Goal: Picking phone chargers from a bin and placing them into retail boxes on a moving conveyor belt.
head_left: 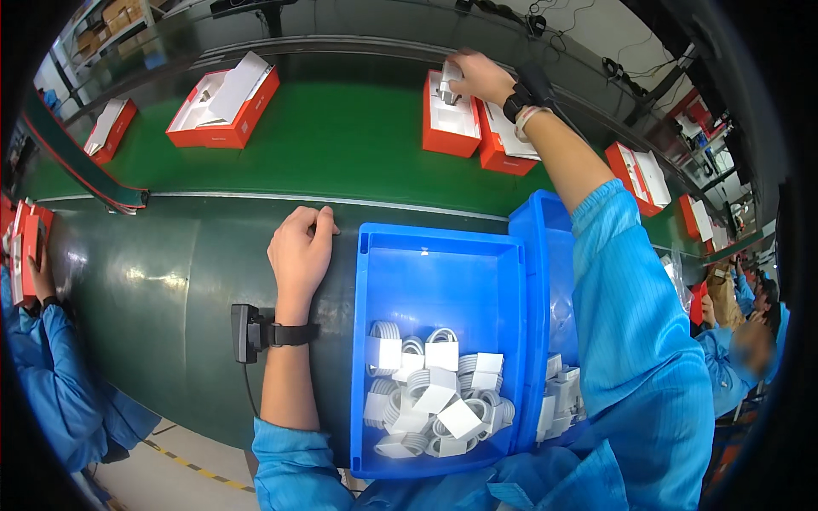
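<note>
My right hand (482,78) reaches over the green belt, its fingers closed on a small white power adapter (448,85) at the far end of an open red-and-white box (451,139). Another open red box (508,159), with a white card leaning in it, touches that box on the right. My left hand (300,249) rests on the dark table near the belt's edge, its fingers curled and nothing showing in them. Just right of it stands a blue bin (434,277) with several coiled white cables (439,392), each wrapped in a white paper band.
A second blue bin (560,281) holds white adapters (562,396), partly behind my right sleeve. More open red boxes (223,136) stand along the belt (341,136). At the left a co-worker's hand (41,277) holds a red box. Co-workers sit at the right too.
</note>
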Motion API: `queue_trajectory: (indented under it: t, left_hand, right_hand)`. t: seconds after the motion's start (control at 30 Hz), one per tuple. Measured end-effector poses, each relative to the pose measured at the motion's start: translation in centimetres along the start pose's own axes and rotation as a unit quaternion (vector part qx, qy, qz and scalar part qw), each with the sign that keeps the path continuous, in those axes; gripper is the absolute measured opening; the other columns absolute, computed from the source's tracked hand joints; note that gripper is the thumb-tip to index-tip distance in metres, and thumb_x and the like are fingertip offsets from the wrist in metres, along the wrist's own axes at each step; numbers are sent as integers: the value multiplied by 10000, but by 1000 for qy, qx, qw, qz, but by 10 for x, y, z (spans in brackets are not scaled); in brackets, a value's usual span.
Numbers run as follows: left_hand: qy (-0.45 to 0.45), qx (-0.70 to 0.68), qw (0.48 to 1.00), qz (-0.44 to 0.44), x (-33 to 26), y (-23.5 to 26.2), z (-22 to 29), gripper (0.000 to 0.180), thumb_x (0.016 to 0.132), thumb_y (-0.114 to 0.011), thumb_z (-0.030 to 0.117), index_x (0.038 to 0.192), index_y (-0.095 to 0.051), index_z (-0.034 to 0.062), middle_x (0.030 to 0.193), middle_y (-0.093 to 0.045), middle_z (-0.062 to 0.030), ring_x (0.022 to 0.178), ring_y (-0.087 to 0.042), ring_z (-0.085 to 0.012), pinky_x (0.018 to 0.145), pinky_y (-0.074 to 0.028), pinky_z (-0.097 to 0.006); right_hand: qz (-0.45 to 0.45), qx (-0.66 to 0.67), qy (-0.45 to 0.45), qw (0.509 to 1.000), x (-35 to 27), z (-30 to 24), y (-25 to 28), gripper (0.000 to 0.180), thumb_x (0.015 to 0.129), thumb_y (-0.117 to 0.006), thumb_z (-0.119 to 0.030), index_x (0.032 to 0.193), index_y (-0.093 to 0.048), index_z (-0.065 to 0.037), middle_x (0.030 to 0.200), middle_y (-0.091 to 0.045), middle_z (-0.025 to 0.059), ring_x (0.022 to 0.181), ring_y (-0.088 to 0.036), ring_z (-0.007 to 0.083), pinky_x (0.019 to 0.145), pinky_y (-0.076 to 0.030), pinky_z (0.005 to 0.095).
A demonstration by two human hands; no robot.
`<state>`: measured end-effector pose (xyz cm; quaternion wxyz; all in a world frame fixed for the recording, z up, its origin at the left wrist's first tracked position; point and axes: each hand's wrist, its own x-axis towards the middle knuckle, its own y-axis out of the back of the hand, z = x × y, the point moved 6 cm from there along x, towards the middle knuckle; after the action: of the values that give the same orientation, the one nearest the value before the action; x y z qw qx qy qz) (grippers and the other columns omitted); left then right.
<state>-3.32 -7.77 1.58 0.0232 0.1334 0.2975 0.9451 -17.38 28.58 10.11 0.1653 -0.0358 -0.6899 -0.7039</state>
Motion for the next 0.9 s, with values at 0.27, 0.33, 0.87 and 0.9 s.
queue_trajectory:
  t: [0.27,0.33,0.87,0.9]
  left_hand:
    - [19,-11,1000,-12,0,-3,1,361,924,-550,302,682,-665,60,730,-617,-37,624,-566,-236,615,-432,-353]
    - [35,-6,999,-16,-1,0,2,359,924,-551,299,682,-665,60,731,-617,-35,622,-566,-233,612,-431,-351]
    - [1,-18,1000,-11,0,-7,7,346,927,-576,303,710,-654,45,618,-568,-59,577,-507,-145,584,-405,-301]
    - [7,-13,1000,-10,-2,-5,2,357,926,-568,320,701,-661,58,643,-585,-56,588,-539,-183,592,-422,-322]
  right_hand:
    - [-18,8,-3,1000,-8,20,6,542,704,-660,-214,1184,-598,31,1164,-602,225,1114,-564,353,974,-463,385]
    - [-59,-6,5,998,-11,22,3,548,706,-660,-215,1190,-599,35,1170,-606,221,1117,-566,351,978,-460,376]
    - [14,18,27,999,-52,64,-25,355,723,-721,-223,1014,-692,-22,1107,-638,140,1040,-613,328,902,-495,420]
    - [26,-16,19,999,-55,51,-24,313,724,-721,-231,964,-695,-30,1070,-634,133,1011,-623,325,871,-507,433]
